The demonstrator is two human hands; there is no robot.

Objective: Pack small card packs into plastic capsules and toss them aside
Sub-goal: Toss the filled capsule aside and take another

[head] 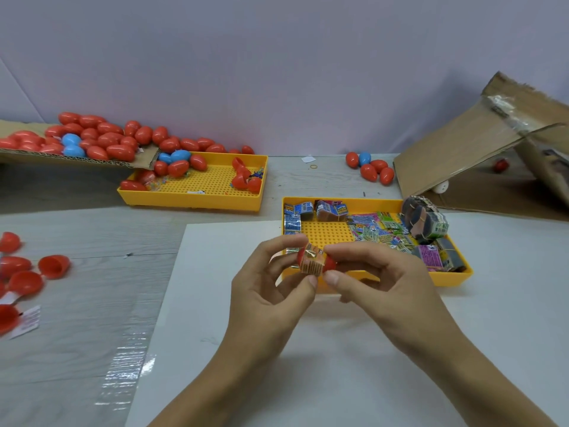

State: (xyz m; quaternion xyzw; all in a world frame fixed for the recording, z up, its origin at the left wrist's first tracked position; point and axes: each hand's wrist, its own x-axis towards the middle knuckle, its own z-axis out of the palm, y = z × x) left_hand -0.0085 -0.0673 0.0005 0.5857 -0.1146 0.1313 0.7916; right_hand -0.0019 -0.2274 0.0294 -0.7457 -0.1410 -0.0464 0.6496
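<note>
Both hands meet over the near edge of a yellow tray of card packs. Between them is a small folded card pack with two red capsule halves at its ends. My left hand pinches the left end with thumb and fingers. My right hand pinches the right end, where the red half shows. Loose and bundled card packs fill the tray's far and right side.
A second yellow tray with capsules stands at the back left, below a cardboard flap heaped with red and blue capsules. Open red halves lie at the left. A few closed capsules sit beside a cardboard box at right.
</note>
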